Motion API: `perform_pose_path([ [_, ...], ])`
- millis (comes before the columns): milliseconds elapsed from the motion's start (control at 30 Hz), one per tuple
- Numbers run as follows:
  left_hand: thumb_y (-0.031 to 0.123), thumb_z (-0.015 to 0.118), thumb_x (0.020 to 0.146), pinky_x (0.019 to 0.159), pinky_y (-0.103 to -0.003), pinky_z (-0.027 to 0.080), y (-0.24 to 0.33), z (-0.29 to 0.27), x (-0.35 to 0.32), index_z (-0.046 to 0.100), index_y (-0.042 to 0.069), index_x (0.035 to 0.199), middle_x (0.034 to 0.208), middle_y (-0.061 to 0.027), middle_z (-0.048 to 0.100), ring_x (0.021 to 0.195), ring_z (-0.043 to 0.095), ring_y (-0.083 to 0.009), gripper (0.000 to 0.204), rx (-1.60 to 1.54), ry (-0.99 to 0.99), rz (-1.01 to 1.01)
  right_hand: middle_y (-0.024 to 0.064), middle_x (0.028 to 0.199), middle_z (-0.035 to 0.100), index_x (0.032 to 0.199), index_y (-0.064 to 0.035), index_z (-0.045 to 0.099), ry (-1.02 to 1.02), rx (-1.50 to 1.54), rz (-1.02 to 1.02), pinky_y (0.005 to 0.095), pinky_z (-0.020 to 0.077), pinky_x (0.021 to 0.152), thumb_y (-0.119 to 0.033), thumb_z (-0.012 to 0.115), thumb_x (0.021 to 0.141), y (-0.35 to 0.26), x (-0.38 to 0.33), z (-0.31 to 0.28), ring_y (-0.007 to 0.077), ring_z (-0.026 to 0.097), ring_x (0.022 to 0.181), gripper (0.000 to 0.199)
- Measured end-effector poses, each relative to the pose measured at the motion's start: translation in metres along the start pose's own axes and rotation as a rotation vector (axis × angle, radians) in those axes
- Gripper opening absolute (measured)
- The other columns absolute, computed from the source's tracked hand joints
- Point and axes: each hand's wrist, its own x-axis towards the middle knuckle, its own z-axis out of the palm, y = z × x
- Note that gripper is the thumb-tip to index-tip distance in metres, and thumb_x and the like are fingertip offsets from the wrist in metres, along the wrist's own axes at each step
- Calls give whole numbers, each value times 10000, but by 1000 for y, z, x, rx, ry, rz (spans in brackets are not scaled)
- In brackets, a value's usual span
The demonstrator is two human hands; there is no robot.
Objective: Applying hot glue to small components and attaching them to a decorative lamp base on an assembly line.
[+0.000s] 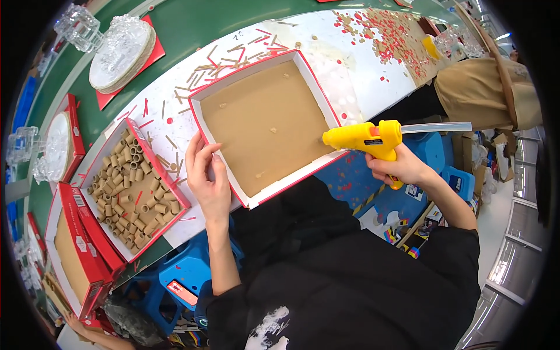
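A shallow square box [233, 116] with a brown inside, white inner walls and red outer edges lies in front of me. Several small glossy dabs, which look like glue, are on its bottom. My left hand [209, 178] grips the box's left wall, fingertips bent over the edge. In my right hand [402, 166] is a yellow hot glue gun [364, 139], held by its handle. Its nozzle points left, over the box's right wall near the lower right corner. A long clear glue stick [437, 127] juts from the back of the gun.
Left of the box stands a tray [181, 204] of short cardboard tubes [125, 192]. Brown and red strips [216, 67] and small discs [385, 41] litter the white table. Clear plastic pieces [119, 46] stand farther left. Blue stools [186, 268] are below; a person [478, 90] is at right.
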Motion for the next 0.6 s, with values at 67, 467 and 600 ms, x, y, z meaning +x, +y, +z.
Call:
perform_pose_path([
  [67, -20, 493, 827, 884, -351, 462, 1, 5, 3, 638, -8, 993, 1302, -186, 503, 1150, 543, -282, 221, -21, -11, -2, 19, 643, 530, 933, -47, 521, 45, 1, 10, 211, 416, 460, -151, 616, 863, -1, -3, -3, 82, 497, 475, 157],
  [467, 38, 545, 852, 971, -415, 411, 7, 1, 3, 631, -23, 1024, 1230, -212, 531, 1141, 520, -319, 202, 79, 18, 180, 30, 677, 550, 1168, -69, 505, 22, -89, -70, 238, 437, 464, -162, 607, 874, 11, -2, 5, 98, 536, 510, 325],
  [600, 120, 589, 879, 986, -477, 391, 24, 2, 3, 667, -21, 959, 1192, -272, 562, 1114, 529, -411, 180, 148, 29, 220, 41, 682, 534, 1196, -68, 481, 6, -165, -29, 242, 442, 491, -188, 584, 891, 9, -8, 2, 117, 528, 507, 344],
])
